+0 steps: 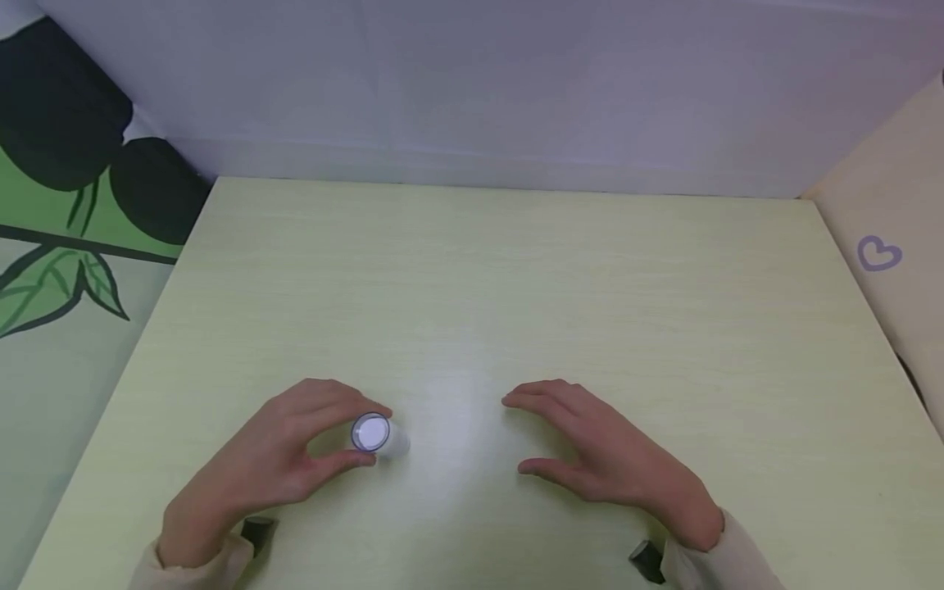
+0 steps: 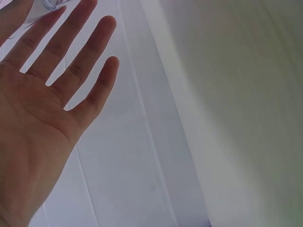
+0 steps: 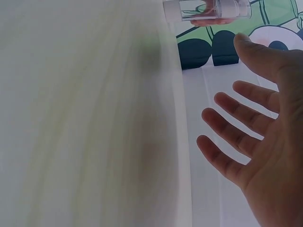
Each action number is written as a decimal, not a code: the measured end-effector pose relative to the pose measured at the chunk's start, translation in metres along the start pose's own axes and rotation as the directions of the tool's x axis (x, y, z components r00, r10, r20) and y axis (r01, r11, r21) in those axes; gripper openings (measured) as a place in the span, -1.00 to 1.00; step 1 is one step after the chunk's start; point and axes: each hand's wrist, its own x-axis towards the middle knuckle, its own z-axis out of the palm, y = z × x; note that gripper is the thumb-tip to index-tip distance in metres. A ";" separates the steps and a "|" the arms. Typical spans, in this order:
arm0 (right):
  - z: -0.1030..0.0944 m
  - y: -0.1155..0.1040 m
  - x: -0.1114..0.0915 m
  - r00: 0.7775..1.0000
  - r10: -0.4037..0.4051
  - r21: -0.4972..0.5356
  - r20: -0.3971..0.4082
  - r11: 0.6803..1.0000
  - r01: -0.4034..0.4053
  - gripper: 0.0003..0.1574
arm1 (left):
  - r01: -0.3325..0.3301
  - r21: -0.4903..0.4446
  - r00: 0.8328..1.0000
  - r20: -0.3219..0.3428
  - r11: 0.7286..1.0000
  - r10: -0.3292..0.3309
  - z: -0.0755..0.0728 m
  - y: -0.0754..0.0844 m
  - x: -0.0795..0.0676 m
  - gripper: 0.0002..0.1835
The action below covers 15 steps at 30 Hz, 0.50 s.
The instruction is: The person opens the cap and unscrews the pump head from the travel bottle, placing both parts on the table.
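A small clear cylinder (image 1: pixel 370 432) with white parts at its two ends stands upright on the pale table. In the right wrist view the cylinder (image 3: pixel 201 9) appears sideways at the top, its middle see-through. My left hand (image 1: pixel 283 451) pinches it between thumb and index finger. The left wrist view shows the other fingers of the left hand (image 2: pixel 42 109) spread and straight, with part of the cylinder (image 2: pixel 40 10) at the top left corner. To the right, my right hand (image 1: pixel 605 451) hovers near the tabletop, fingers relaxed and thumb apart, holding nothing.
The light wooden table (image 1: pixel 479 287) spreads out beyond both hands. A plain pale wall (image 1: pixel 479 90) rises at its far edge. Green and black printed panels (image 1: pixel 74 205) are on the left, and a beige panel (image 1: pixel 885 197) with a purple heart is on the right.
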 end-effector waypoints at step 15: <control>0.003 -0.002 0.006 1.000 -0.030 0.011 0.007 0.999 0.030 -0.19 | 0.018 -0.010 1.000 0.013 1.000 -0.018 0.001 0.004 0.003 -0.57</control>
